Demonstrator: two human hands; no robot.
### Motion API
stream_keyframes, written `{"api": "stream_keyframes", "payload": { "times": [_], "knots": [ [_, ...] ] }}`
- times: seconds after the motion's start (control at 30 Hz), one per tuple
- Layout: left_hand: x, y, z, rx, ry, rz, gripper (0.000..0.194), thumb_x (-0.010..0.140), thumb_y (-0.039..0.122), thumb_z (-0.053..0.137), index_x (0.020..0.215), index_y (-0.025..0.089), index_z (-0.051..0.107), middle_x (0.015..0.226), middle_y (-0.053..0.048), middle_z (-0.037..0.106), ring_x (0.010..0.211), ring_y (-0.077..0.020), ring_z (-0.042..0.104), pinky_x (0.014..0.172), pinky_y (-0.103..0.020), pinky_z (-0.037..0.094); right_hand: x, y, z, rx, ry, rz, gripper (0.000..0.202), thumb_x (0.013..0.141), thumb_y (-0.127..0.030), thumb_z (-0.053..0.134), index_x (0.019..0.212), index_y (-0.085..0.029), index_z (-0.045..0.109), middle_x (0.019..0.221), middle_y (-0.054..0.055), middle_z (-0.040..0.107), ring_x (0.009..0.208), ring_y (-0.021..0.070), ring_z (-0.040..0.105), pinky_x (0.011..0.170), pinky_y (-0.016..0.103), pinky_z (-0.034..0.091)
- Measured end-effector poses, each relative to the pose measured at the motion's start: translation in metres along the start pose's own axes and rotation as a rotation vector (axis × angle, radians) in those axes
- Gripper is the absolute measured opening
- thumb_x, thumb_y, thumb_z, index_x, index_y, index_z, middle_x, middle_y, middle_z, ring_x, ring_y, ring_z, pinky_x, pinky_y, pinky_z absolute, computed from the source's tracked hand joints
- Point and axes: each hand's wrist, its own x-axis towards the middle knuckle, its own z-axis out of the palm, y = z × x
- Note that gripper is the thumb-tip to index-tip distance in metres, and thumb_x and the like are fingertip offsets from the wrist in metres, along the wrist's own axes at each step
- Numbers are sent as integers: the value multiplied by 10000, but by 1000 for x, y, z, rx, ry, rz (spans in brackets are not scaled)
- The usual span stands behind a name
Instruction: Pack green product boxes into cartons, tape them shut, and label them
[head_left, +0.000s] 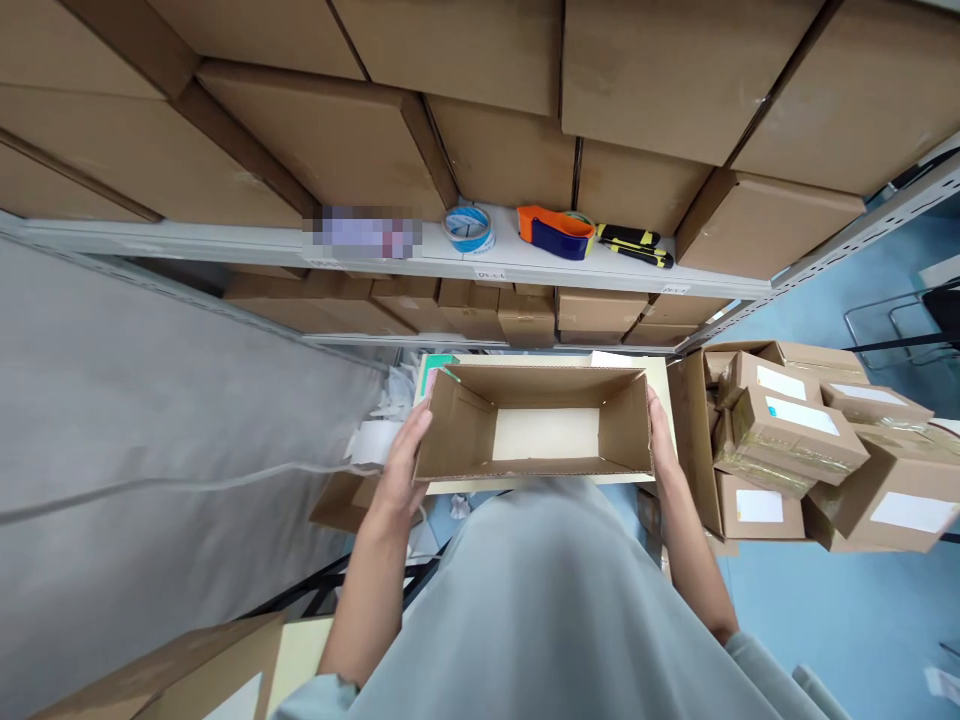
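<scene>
Between my two hands is a brown cardboard box [459, 420], its long opening facing up. Through it I see a pale surface at the bottom; whether that is the box's own floor or the table beneath, I cannot tell. My left hand [405, 455] presses against the left end wall, thumb near the top edge. Against the right end wall lies my right hand [663, 440], its fingers mostly hidden behind the cardboard. A pale tabletop [660, 375] shows around the box, with a green and pink item [436, 372] at its back left corner.
A shelf ahead holds large cartons [495, 150], a blue tape roll [469, 229], an orange and navy tape dispenser [556, 232] and black-yellow cutters [634, 244]. To the right, a big carton [686, 420] overflows with labelled parcels [795, 430]. Crumpled paper [397, 390] lies at the left.
</scene>
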Motion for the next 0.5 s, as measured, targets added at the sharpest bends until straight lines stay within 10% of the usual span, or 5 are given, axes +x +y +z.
{"api": "stream_keyframes", "payload": {
  "times": [0.23,0.5],
  "knots": [
    [-25,12,-17,423,220,72,657,801,593,912,1314,230,721,1386,-165,758,1295,-381,732,1177,-592,579,16,-18,-18,130,158,57,650,883,-814,744,1156,-227,797,1268,153,826,1247,355,757,1140,523,598],
    [-59,-6,-22,550,223,127,684,832,547,879,1407,241,671,1510,-187,666,1399,-421,663,1251,-655,497,31,-37,-28,-108,220,34,608,853,-826,761,943,-225,782,1029,141,848,979,332,787,944,474,617]
  ]
}}
